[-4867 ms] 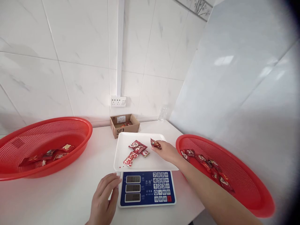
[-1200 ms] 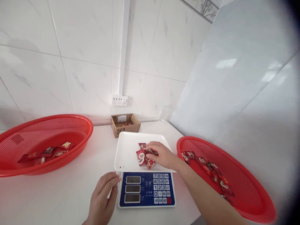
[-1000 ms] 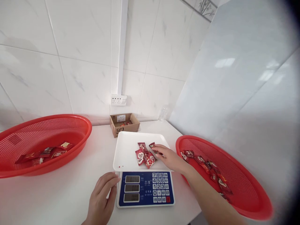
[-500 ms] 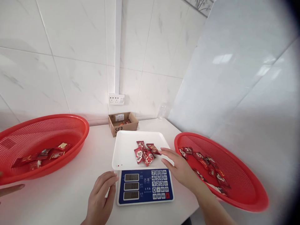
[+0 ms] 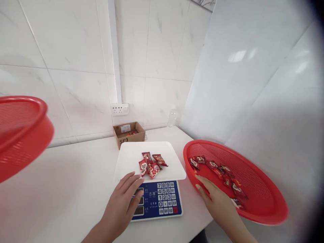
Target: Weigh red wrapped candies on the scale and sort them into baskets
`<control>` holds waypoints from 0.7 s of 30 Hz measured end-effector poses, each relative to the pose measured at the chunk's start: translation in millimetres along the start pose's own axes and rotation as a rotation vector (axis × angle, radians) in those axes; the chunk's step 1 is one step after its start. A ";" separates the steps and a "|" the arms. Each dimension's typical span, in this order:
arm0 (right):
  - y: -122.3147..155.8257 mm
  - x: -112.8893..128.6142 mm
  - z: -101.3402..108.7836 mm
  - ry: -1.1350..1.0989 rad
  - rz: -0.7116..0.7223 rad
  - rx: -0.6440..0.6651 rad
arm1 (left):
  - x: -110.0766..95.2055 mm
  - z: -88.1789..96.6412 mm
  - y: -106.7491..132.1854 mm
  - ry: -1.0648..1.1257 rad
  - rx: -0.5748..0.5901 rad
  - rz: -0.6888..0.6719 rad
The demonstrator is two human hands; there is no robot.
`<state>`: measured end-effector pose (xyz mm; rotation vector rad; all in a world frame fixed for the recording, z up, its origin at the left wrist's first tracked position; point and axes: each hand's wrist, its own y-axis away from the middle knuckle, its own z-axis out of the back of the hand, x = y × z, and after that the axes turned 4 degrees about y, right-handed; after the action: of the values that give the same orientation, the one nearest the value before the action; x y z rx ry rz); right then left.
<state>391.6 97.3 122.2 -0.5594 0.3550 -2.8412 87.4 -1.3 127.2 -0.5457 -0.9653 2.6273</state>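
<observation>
A blue-faced electronic scale [image 5: 162,200] stands on the white counter with a white weighing tray [image 5: 131,158] on top. Several red snack packets [image 5: 150,164] lie clustered in the tray. My left hand [image 5: 124,199] rests flat and open over the scale's left side, covering its displays. My right hand [image 5: 215,199] lies open with fingers stretched against the near rim of the right red basket [image 5: 263,206], which holds several more red packets [image 5: 220,170]. Neither hand holds anything.
The left red basket [image 5: 20,131] hangs lifted in the air at the left edge, blurred. A small open cardboard box [image 5: 129,133] sits by the wall under a socket [image 5: 119,109]. A clear bottle [image 5: 172,118] stands in the corner. The counter's edge runs beneath the scale.
My right hand left the packets in the tray and moved to the right basket's rim. My left hand slid onto the scale's displays. The left basket rose off the counter.
</observation>
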 end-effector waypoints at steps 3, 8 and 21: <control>-1.5 2.2 1.6 0.020 0.003 0.012 | -4.5 -9.4 -36.1 -0.018 0.274 -0.005; -2.3 2.2 1.6 0.070 0.017 0.052 | 6.4 -25.1 -70.3 -0.026 0.417 0.003; -3.5 -11.8 -7.5 0.132 0.091 0.052 | 22.8 -47.1 -85.5 -0.026 0.535 0.210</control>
<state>398.6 105.1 112.4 -0.3379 0.3203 -2.7967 99.6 96.6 145.3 -0.4959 -0.1874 2.9142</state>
